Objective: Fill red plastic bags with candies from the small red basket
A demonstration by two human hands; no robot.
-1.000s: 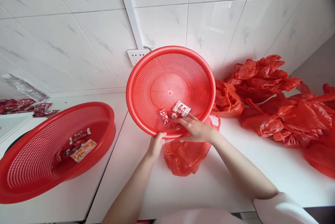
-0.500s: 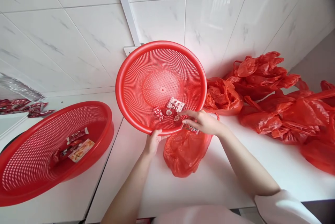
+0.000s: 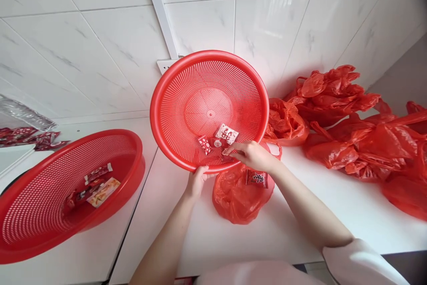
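A round red plastic colander basket (image 3: 209, 55) is tilted toward me, its lower rim over an open red plastic bag (image 3: 233, 198). My left hand (image 3: 197, 182) grips that lower rim, thumb on top and fingers underneath. Inside the basket lie a white-and-red printed packet (image 3: 227, 133), a red spotted packet (image 3: 204, 144) and a red packet with a round pale label (image 3: 217, 142). My right hand (image 3: 254, 155) reaches over the right rim, thumb and forefinger pinching a dark red packet (image 3: 227, 157), partly hidden by the fingers. A red snack packet (image 3: 256, 179) shows at the bag's mouth.
To the left, a second red basket (image 3: 140, 165) holds several small packets. Behind it more red packets (image 3: 46, 139) lie by a clear plastic wrapper (image 3: 26, 112). Several filled red plastic bags (image 3: 360, 142) stand on the white counter (image 3: 300, 240) at right. A tiled wall (image 3: 200, 22) rises behind.
My right hand's fingers have drawn together around the dark red packet in the basket. The basket has shifted slightly right, and the packet at the bag's mouth shows more fully.
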